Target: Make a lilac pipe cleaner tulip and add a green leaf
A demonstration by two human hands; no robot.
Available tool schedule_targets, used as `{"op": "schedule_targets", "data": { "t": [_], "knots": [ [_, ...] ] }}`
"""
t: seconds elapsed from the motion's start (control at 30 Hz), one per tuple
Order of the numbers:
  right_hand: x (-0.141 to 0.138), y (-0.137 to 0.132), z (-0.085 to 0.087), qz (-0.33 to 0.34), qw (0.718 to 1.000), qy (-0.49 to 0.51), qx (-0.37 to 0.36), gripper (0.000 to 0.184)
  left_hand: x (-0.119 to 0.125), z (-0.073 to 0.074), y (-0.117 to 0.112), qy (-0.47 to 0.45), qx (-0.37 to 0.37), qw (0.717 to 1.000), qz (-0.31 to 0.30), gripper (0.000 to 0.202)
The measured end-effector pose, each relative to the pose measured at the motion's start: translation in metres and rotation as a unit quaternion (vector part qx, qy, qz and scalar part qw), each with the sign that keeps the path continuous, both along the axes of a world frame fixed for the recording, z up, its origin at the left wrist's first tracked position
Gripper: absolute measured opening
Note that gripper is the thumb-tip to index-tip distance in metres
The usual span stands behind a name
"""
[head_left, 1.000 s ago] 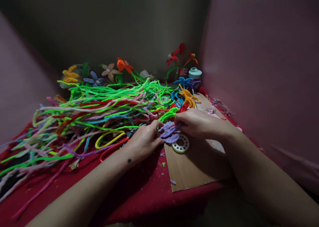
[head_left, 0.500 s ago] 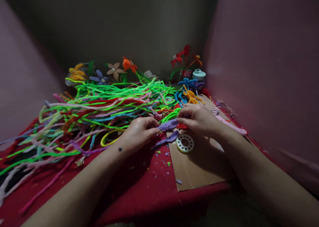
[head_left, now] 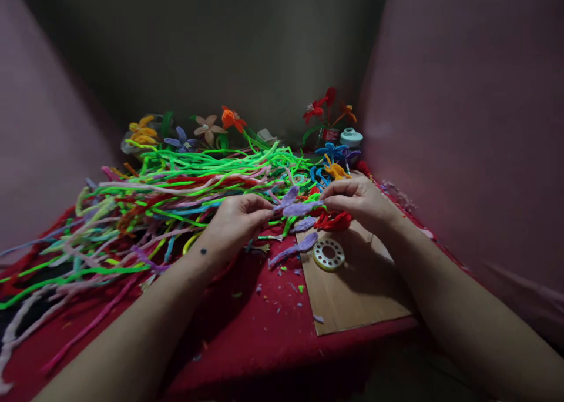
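A purple pipe-cleaner piece (head_left: 298, 207) is being pinched by the left hand (head_left: 235, 221) and the right hand (head_left: 358, 202), fingers closed on it. It's being held above the surface (head_left: 264, 325).

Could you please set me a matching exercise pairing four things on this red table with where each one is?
1. purple pipe-cleaner petal piece
2. white round spool with holes
3. brown cardboard sheet
4. small jar with pale green lid

A. at the back, beside the red pipe-cleaner flowers
B. pinched between the left hand and the right hand
C. lying on the cardboard sheet
D. flat on the red cloth, near right edge

Pairs: 1-B, 2-C, 3-D, 4-A.
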State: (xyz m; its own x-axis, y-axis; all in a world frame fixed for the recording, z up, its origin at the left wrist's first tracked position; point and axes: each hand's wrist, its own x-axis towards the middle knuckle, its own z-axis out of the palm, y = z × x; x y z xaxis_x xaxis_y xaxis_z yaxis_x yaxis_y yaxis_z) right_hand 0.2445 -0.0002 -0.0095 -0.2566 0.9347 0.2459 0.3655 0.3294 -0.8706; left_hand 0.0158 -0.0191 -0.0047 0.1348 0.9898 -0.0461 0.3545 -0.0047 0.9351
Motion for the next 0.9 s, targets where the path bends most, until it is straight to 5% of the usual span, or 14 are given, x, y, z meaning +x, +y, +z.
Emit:
{"op": "schedule_targets", "data": {
  "t": [0.1, 0.23, 0.33, 0.43, 0.67, 0.9],
  "knots": [
    [0.0, -0.001, 0.001, 0.034, 0.995, -0.09, 0.037, 0.017, -0.003, 0.005, 0.0, -0.024, 0.038, 0.999, 0.021, 0.015],
    [-0.01, -0.004, -0.004, -0.03, 0.989, -0.082, 0.119, 0.012, 0.0, 0.007, -0.005, -0.068, 0.062, 0.996, 0.01, 0.017],
    [-0.022, -0.009, -0.009, 0.011, 0.996, 0.087, 0.025, 0.032, 0.008, 0.004, -0.009, -0.055, 0.065, 0.996, -0.021, 0.019],
    [-0.032, -0.015, -0.012, 0.055, 0.983, 0.173, -0.027, 0.027, 0.014, -0.004, -0.011, -0.025, 0.071, 0.996, -0.055, 0.018],
    [-0.037, -0.016, -0.016, 0.018, 0.979, 0.197, -0.056, 0.032, 0.016, -0.014, -0.006, 0.008, 0.092, 0.992, -0.086, 0.032],
    [-0.044, -0.022, -0.016, 0.035, 0.979, 0.189, -0.063, 0.027, 0.017, -0.009, -0.009, -0.117, -0.015, 0.987, -0.111, 0.027]
  ]
}}
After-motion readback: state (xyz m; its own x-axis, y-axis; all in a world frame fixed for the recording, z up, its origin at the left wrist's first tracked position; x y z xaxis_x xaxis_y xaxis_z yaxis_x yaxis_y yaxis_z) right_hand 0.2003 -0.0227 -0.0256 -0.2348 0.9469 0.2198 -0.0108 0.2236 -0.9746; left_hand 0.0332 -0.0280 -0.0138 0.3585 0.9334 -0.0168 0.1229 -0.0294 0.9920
